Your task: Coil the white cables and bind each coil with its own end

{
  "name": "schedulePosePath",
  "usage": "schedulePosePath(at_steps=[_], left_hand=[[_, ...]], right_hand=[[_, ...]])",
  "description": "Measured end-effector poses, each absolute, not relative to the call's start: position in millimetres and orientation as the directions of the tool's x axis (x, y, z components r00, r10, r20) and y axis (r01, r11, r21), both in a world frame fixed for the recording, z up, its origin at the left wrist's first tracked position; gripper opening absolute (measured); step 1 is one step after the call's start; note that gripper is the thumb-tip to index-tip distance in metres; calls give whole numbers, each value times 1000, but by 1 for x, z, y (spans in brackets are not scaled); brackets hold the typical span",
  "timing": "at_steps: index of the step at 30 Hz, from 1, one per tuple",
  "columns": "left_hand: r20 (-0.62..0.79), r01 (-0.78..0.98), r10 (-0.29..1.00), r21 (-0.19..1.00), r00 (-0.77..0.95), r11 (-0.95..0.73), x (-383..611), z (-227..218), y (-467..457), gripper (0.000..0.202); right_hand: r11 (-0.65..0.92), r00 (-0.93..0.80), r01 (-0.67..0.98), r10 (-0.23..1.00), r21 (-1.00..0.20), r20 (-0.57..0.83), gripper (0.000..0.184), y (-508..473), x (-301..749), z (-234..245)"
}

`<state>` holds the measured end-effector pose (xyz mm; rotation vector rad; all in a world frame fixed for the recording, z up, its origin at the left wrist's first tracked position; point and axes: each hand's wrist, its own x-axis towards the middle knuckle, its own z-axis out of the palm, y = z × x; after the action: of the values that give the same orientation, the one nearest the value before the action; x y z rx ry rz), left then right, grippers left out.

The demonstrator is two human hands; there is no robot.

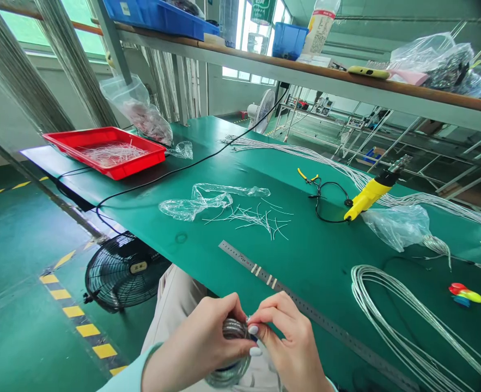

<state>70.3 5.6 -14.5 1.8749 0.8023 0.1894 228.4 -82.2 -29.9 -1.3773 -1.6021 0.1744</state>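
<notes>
My left hand (197, 351) wraps around a small coil of silvery wire (234, 329), which is held just above my lap at the front edge of the green work mat (191, 256). My right hand (291, 343) pinches the top of the same coil between its fingertips. A steel ruler (317, 310) lies on the mat just beyond my right hand. Further right rests a large loop of white wire (403, 321).
Scattered on the mat are wire offcuts (252, 218), clear plastic bags (199, 201), yellow-handled pliers (308, 175) and a yellow power tool (371, 196). A red tray (105, 149) holds wire pieces. A shelf (305, 71) with blue bins runs overhead. A black fan (121, 272) stands on the floor.
</notes>
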Motion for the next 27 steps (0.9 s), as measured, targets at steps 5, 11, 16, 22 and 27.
schedulePosePath(at_steps=[5, 11, 16, 22, 27], left_hand=[[-471, 349, 309, 859, 826, 376, 69, -21, 9, 59], [-439, 282, 84, 701, 895, 655, 73, -39, -1, 69], [-249, 311, 635, 950, 731, 14, 71, -25, 4, 41], [40, 415, 693, 775, 720, -476, 69, -32, -5, 27], [272, 313, 552, 595, 788, -740, 65, -39, -12, 27]], right_hand=[[517, 62, 678, 668, -523, 741, 28, -81, 218, -25], [573, 111, 653, 574, -495, 811, 29, -80, 215, -29], [344, 69, 535, 892, -771, 446, 26, -83, 239, -26], [173, -36, 691, 978, -702, 206, 22, -88, 239, -20], [226, -112, 732, 970, -643, 214, 16, -91, 234, -17]])
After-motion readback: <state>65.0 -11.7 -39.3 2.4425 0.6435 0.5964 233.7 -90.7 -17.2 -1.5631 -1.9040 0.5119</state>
